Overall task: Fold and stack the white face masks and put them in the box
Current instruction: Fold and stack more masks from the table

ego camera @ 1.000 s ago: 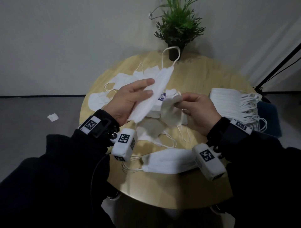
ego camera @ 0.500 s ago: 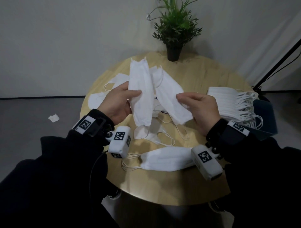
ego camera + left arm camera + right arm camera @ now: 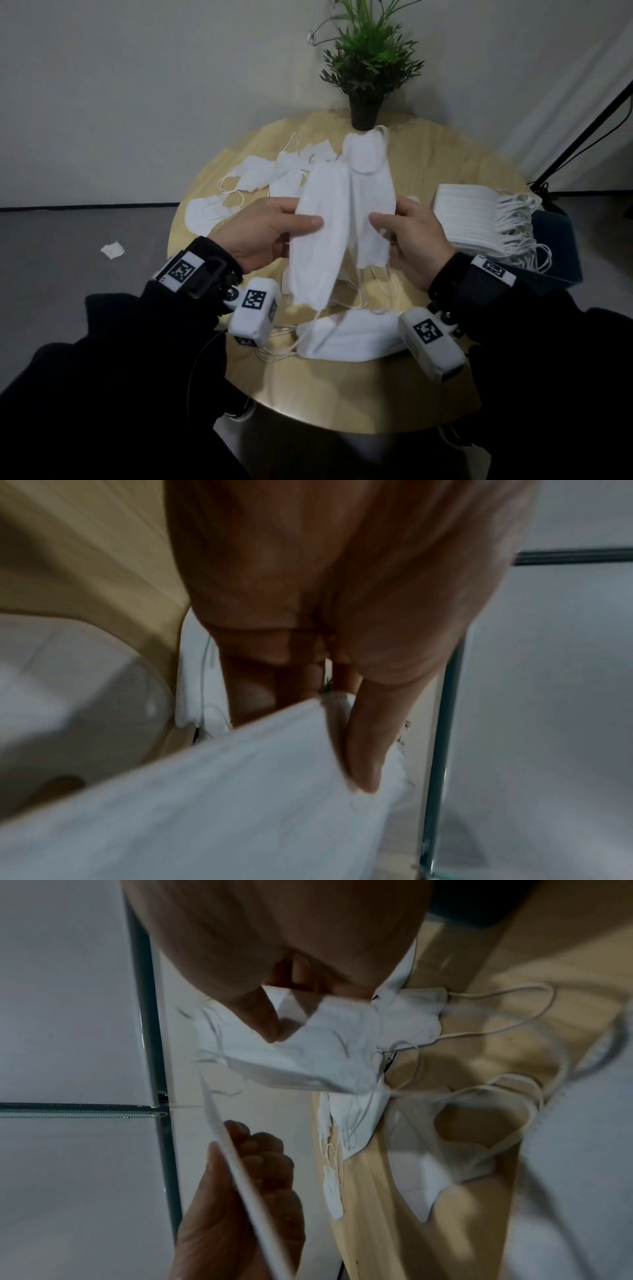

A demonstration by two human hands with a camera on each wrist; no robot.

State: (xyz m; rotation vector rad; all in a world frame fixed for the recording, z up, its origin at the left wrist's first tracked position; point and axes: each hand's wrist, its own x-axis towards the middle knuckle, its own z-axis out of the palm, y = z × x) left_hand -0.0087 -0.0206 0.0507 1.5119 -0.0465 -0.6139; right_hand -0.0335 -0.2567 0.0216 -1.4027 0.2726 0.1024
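My left hand pinches a folded white mask and holds it upright above the round wooden table. My right hand pinches a second white mask right beside the first, with their long edges touching. In the left wrist view the thumb presses on the left mask. In the right wrist view the thumb and fingers grip the crumpled right mask. One folded mask lies on the table below my hands. At the right, a stack of folded masks rests against a dark blue box.
Several loose unfolded masks lie on the table's back left, ear loops trailing. A potted plant stands at the far edge. A black stand leg slants at the right. A scrap of white paper lies on the floor.
The two hands have come closer together. The right-hand mask swung from slanting to upright and now sits against the left-hand mask.
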